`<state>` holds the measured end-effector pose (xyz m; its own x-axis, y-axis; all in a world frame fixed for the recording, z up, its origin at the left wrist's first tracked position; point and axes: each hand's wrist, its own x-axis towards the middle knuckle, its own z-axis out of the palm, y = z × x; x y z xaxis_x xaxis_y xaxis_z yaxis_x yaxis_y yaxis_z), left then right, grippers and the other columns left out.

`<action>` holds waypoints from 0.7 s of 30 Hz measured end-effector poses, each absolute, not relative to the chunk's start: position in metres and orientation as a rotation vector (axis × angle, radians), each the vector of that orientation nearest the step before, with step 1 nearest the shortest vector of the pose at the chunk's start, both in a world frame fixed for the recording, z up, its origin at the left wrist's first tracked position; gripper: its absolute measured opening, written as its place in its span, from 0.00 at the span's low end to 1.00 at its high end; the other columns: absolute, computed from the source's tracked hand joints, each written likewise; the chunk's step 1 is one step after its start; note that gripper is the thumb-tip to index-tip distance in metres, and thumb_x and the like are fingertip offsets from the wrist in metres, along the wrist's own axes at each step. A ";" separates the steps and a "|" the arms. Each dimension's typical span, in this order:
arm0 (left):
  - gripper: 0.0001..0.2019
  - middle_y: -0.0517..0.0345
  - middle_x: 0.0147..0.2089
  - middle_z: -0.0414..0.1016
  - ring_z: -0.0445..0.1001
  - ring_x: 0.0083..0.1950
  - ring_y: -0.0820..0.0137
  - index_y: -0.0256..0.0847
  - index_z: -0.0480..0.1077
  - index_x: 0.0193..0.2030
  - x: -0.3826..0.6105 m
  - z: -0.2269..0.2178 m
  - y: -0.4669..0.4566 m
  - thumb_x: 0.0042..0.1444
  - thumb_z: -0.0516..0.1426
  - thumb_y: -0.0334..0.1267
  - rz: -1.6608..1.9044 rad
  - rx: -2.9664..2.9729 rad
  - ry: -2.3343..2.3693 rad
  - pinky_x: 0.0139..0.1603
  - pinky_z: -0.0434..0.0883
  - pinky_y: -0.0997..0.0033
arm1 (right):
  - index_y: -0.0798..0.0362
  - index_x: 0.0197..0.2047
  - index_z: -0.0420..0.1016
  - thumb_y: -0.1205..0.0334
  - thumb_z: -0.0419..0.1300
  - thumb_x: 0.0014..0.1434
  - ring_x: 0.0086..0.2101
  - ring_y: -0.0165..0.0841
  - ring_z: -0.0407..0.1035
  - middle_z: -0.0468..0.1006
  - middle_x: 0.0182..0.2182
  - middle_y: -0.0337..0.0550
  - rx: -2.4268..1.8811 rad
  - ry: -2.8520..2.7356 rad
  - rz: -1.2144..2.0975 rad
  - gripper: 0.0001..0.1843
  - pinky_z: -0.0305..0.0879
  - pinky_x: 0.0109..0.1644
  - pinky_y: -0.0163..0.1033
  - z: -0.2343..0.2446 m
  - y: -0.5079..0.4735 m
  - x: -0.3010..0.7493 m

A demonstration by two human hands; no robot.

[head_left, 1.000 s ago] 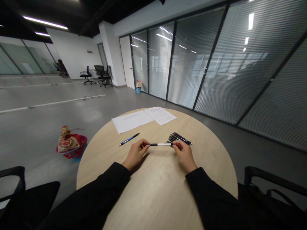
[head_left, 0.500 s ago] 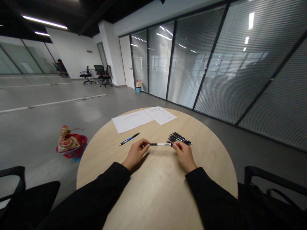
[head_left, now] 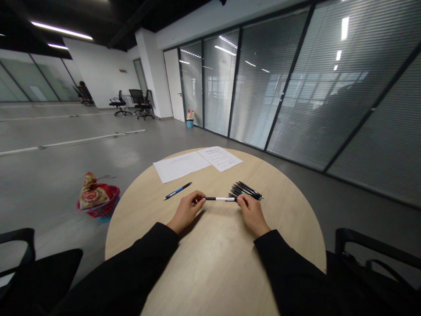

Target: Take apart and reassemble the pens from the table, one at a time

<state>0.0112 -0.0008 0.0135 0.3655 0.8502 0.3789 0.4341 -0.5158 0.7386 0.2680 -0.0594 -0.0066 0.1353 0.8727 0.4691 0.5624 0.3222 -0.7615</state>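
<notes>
Black-and-white pen (head_left: 220,199): over the table (head_left: 210,263), long axis running sideways between both hands' fingers, neither hand nearer. Left hand (head_left: 186,211): thumb and fingertip pinched on the dark end. Right hand (head_left: 254,213): likewise, opposite end.

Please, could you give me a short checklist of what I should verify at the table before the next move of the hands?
1. Left hand pinches one end of the black-and-white pen: ok.
2. Right hand pinches the other end: ok.
3. Blue pen lies apart from the left hand: ok.
4. Black pens are free of the right hand: cannot tell; the hand partly overlaps them in this view.
5. Both pen ends can be inspected: not ok; fingers cover them.
6. Paper sheets lie away from both hands: ok, near the far edge of the table.
</notes>
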 end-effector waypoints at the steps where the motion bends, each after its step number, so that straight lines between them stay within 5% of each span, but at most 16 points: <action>1: 0.10 0.57 0.33 0.74 0.69 0.33 0.69 0.39 0.74 0.39 0.011 0.013 -0.001 0.60 0.57 0.43 1.036 2.103 1.105 0.34 0.65 0.71 | 0.52 0.31 0.70 0.55 0.50 0.68 0.29 0.34 0.65 0.71 0.25 0.38 -1.358 -1.546 0.375 0.16 0.54 0.34 0.37 -0.007 -0.059 0.268; 21: 0.10 0.57 0.34 0.75 0.70 0.34 0.68 0.40 0.73 0.39 0.012 0.016 -0.004 0.61 0.57 0.44 1.020 2.099 1.080 0.35 0.66 0.70 | 0.50 0.25 0.60 0.51 0.46 0.70 0.26 0.32 0.60 0.65 0.21 0.36 -1.372 -1.560 0.364 0.22 0.51 0.31 0.38 -0.009 -0.058 0.266</action>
